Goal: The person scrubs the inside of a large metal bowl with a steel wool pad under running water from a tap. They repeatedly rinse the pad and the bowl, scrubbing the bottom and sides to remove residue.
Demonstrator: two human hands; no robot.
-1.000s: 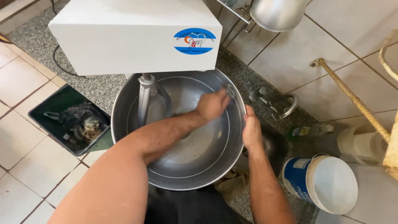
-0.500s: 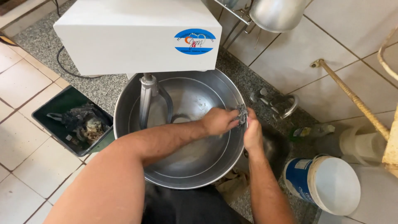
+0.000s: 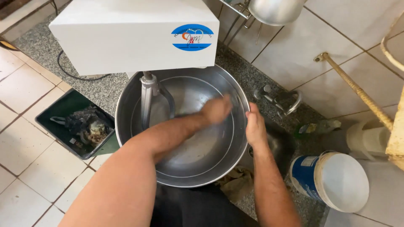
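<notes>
A big steel mixing bowl [image 3: 189, 162] sits under the white mixer head [image 3: 126, 35], with the metal dough hook [image 3: 148, 98] standing at its left inside. My left hand [image 3: 216, 110] reaches across the bowl and presses on the inner wall at the upper right. It is blurred by motion, fingers curled, and I cannot tell if it holds anything. My right hand [image 3: 254, 128] grips the bowl's right rim from outside, thumb on the edge.
A dark green bin [image 3: 75, 124] with rubbish stands on the tiled floor at the left. At lower right is a blue and white bucket [image 3: 332, 180]. A metal clamp [image 3: 280, 98] lies on the granite behind the bowl. A rusty pipe [image 3: 357, 90] crosses the tiled wall.
My left hand has slid along the bowl's upper right inner wall, from next to my right hand toward the back. My right hand has stayed on the rim. The view has shifted slightly.
</notes>
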